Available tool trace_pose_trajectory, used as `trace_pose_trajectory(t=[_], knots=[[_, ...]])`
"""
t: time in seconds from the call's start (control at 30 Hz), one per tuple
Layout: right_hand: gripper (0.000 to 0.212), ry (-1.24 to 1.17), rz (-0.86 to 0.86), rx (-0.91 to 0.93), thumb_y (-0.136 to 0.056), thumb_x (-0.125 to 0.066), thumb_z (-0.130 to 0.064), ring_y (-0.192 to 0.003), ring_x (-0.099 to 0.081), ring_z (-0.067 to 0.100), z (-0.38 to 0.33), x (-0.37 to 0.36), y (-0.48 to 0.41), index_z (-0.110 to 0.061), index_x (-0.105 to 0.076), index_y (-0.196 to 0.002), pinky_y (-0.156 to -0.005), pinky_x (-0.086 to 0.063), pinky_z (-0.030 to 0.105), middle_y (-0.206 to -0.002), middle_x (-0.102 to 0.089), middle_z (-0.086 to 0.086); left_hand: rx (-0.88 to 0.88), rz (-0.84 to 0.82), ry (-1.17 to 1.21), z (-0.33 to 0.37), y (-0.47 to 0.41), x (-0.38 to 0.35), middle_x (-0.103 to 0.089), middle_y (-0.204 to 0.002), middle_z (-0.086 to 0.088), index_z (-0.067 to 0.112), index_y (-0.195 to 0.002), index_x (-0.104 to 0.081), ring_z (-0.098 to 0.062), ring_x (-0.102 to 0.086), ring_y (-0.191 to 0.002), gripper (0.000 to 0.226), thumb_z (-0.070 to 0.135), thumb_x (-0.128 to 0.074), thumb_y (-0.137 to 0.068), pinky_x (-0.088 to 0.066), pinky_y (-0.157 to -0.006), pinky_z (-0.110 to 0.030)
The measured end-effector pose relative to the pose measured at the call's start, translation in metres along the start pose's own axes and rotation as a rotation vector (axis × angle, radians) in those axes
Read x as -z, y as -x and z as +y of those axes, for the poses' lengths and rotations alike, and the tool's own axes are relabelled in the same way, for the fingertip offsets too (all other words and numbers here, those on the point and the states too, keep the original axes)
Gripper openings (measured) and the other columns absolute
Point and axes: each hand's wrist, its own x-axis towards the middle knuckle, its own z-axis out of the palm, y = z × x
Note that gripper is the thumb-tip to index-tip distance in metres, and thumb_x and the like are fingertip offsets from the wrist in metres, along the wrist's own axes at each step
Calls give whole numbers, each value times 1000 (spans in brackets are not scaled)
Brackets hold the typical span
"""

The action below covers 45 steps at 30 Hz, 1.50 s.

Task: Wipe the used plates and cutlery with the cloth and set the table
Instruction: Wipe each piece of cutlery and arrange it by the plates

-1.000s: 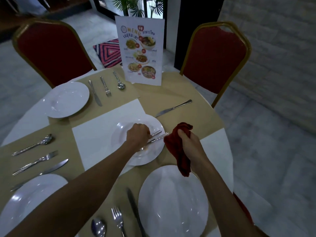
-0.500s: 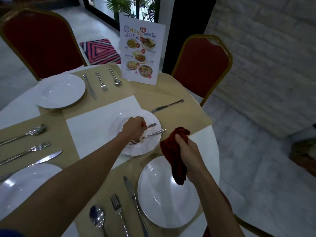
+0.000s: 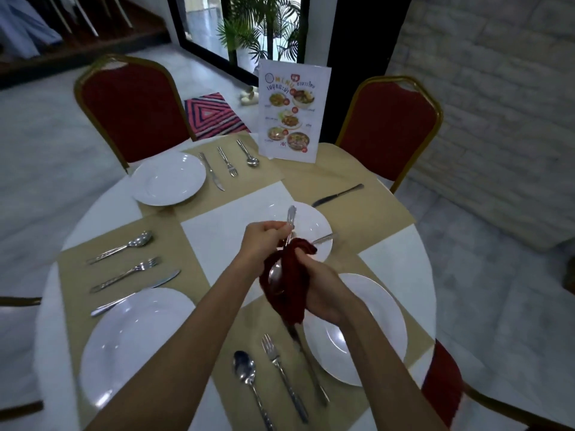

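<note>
One spoon [image 3: 275, 276] pinched in left hand [image 3: 264, 241]; right hand [image 3: 324, 289] grips cloth [image 3: 294, 275].

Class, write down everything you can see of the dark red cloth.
The cloth is dark red, soft and crumpled, seemingly fabric. The right hand grips it bunched, above the table, its lower end hanging loose. Its folds wrap round the bowl of a metal spoon, whose handle the left hand pinches.

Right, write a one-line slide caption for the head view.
Left hand holds a spoon, bowl against the red cloth in the right hand.
</note>
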Motion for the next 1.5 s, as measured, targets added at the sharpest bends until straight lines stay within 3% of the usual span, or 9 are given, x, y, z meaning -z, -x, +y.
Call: trace_pose_trajectory(t=[0.1, 0.37, 0.5, 0.63, 0.77, 1.0, 1.2, 1.33, 1.5], knots=[[23, 382, 50, 83, -96, -64, -9, -99, -71, 32, 22, -19, -2, 2, -67, -116, -94, -56, 40, -108, -73, 21, -9, 25, -56, -9, 12, 15, -72, -80, -9, 1, -91, -76, -12, -67, -65, 11, 11, -73, -88, -49, -55, -18], [13, 440, 111, 163, -91, -70, -12, -90, -71, 24, 29, -34, 15, -3, -73, -101, -85, -57, 36, -96, -74, 14, -81, 47, -114, 4, 29, 70, -72, -82, -5, 11, -83, -65, -14, -61, -70, 10, 10, -73, -88, -48, -71, -29], [43, 120, -98, 53, -105, -51, -34, -104, -68, 26, 23, -49, 32, 3, -66, -119, -96, -51, 35, -110, -72, 15, -145, 63, -135, 7, 36, 83, -74, -90, -12, 11, -85, -62, -16, -64, -68, 8, 9, -69, -88, -49, -72, -31], [41, -122, -270, 12, -100, -44, -13, -111, -64, 32, 28, -55, 39, 11, -56, -130, -105, -49, 41, -121, -64, 23, -180, 32, -162, 11, 41, 91, -73, -85, -10, 9, -90, -61, -10, -66, -60, 6, 7, -67, -90, -50, -67, -30], [19, 248, 14, 186, -98, -53, 1, -82, -72, 22, 51, -70, 32, -1, -67, -111, -73, -57, 30, -95, -73, 15, -193, 18, -244, 6, 49, 83, -73, -88, -11, 17, -81, -64, -25, -71, -84, 10, 12, -71, -83, -56, -80, -42], [14, 426, 82, 192, -96, -62, -10, -88, -70, 20, 72, -68, 35, -15, -71, -107, -87, -57, 38, -94, -74, 5, -162, -15, -210, 7, 63, 100, -69, -71, -5, 8, -87, -69, -14, -63, -59, 20, 28, -69, -90, -53, -65, -26], [17, 526, 255, 304, -98, -58, -6, -92, -69, 26, 50, -41, 50, -14, -73, -99, -85, -55, 38, -96, -73, 11, -158, 22, -151, 0, 88, 132, -77, -74, -10, -2, -86, -68, -23, -73, -69, 10, 8, -67, -87, -59, -82, -39], [15, 231, 379, 398, -99, -53, 2, -72, -70, 24, 44, -38, 45, 4, -66, -108, -66, -60, 32, -85, -68, 15, -69, -18, -87, -35, 128, 126, -77, -77, -14, -4, -88, -66, -27, -71, -69, 16, 12, -66, -91, -58, -82, -39], [22, -204, 558, 390, -101, -52, -2, -64, -67, 26, 63, -59, 26, -1, -57, -123, -45, -55, 28, -95, -67, 21, 51, -225, -181, -79, 163, 89, -76, -74, -15, -5, -83, -67, -28, -74, -71, 16, 8, -64, -91, -61, -77, -38]])
